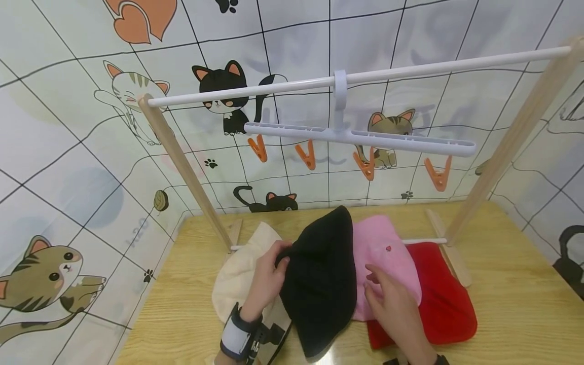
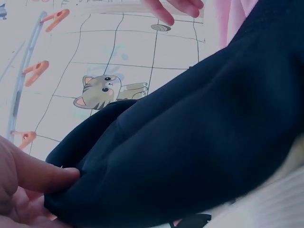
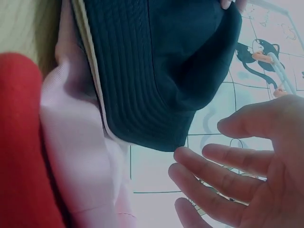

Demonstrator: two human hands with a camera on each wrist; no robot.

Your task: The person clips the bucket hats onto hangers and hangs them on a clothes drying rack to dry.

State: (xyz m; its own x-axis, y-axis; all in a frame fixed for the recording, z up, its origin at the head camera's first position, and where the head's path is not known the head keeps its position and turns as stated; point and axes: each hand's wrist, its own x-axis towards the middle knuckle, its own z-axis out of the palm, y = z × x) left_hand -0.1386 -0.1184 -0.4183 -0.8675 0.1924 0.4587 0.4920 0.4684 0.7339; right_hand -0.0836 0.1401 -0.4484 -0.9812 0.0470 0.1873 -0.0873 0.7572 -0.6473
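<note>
A black hat lies over a pink hat, a cream hat and a red hat on the wooden table. My left hand pinches the black hat's left edge between thumb and fingers. My right hand hovers over the pink hat, fingers spread and relaxed, holding nothing. In the right wrist view the black hat's stitched brim sits over the pink hat and the red hat.
A wooden-legged rack with a white rail stands at the back of the table. From it hangs a white hanger bar with several orange clips. Cat-patterned walls close in the left, back and right.
</note>
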